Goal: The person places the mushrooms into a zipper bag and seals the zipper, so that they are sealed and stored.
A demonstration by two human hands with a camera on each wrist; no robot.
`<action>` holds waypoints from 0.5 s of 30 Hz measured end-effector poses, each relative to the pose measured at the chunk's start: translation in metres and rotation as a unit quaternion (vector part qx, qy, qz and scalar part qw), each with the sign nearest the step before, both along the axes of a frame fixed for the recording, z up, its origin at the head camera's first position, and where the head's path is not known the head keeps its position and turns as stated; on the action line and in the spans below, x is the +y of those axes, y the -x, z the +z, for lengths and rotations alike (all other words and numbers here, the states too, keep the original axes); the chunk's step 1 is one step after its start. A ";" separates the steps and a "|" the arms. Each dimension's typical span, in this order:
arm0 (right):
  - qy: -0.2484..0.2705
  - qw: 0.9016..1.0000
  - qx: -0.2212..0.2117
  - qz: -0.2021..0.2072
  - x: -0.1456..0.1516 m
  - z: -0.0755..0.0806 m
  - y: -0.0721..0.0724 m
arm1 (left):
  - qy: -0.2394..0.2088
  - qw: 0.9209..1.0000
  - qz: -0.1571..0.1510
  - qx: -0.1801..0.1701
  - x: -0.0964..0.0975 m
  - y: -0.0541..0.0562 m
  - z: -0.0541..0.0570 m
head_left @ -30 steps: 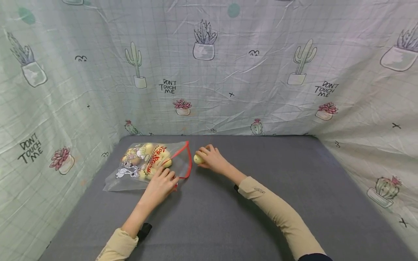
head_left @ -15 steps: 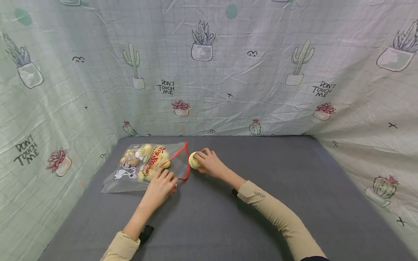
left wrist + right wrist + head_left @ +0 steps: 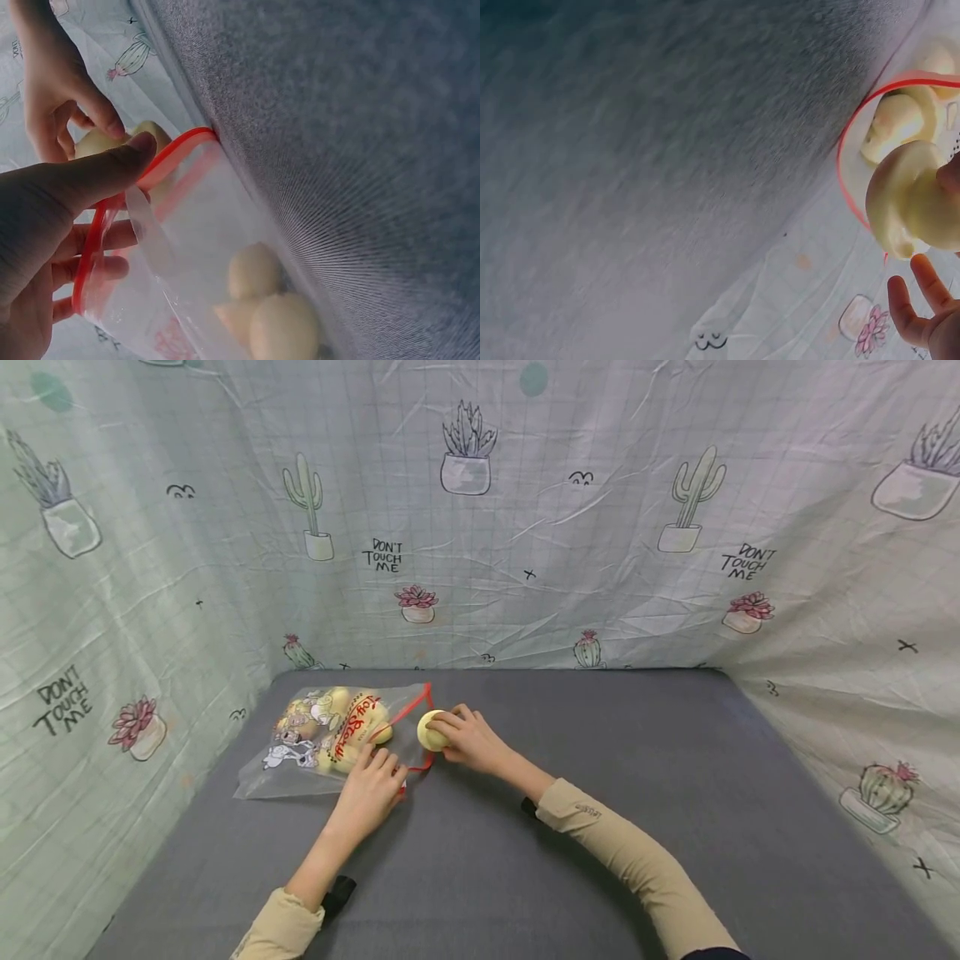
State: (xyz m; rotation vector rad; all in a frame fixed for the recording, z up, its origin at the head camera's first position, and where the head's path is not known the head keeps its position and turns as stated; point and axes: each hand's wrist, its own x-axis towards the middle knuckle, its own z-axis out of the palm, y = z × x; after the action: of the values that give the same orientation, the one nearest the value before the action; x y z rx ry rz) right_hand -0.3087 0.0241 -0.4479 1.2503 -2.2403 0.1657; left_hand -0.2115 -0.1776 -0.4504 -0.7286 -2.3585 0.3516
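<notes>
A clear plastic zip bag (image 3: 292, 782) with a red rim and cartoon print lies on the left of the table. Inside it are several pale yellow rounded pieces (image 3: 285, 330). My left hand (image 3: 367, 787) grips the bag's near mouth edge, thumb on one side and fingers on the other in the left wrist view. My right hand (image 3: 474, 745) holds a pale yellow, smooth lobed piece (image 3: 900, 199) of the same look, its kind unclear. In the head view this piece overlaps the red rim (image 3: 845, 161); the right wrist view shows the mouth gaping behind it.
A grey cloth-covered table (image 3: 525, 877) spreads under both arms. Behind and along both sides hangs a pale curtain (image 3: 525, 527) printed with potted plants. The bag's closed end points toward the left curtain.
My right hand has moved left with the pale yellow piece, from just right of the bag to its mouth. The piece has turned in the fingers. My left hand keeps its grip.
</notes>
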 end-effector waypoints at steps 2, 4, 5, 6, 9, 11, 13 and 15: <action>-0.001 1.000 -0.001 0.000 -0.003 0.000 -0.001 | -0.003 1.000 0.000 -0.004 -0.001 -0.001 -0.001; -0.001 1.000 -0.004 0.000 -0.007 -0.001 -0.001 | -0.004 1.000 -0.001 -0.007 -0.001 -0.002 -0.001; 0.000 1.000 -0.004 0.001 -0.009 -0.001 -0.002 | -0.004 1.000 -0.001 -0.008 -0.002 -0.002 -0.001; 0.002 1.000 -0.005 0.001 -0.010 -0.001 -0.002 | -0.005 1.000 -0.001 -0.010 -0.002 -0.003 -0.002; 0.006 1.000 -0.004 0.002 -0.015 -0.002 -0.003 | -0.003 1.000 -0.001 -0.012 -0.003 -0.003 -0.002; 0.007 1.000 -0.004 0.002 -0.018 -0.002 -0.003 | -0.004 1.000 -0.002 -0.013 -0.003 -0.004 -0.002; 0.006 1.000 -0.004 0.004 -0.021 -0.003 -0.004 | -0.005 1.000 -0.002 -0.014 -0.003 -0.005 -0.002; 0.007 1.000 -0.005 0.007 -0.024 -0.003 -0.005 | -0.006 1.000 -0.002 -0.016 -0.004 -0.005 -0.002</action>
State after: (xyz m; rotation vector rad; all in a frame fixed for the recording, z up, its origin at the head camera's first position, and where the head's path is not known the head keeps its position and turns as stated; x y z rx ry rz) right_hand -0.3042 -0.0003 -0.4510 1.2599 -2.2356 0.1915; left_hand -0.2061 -0.1814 -0.4521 -0.7387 -2.3869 0.3251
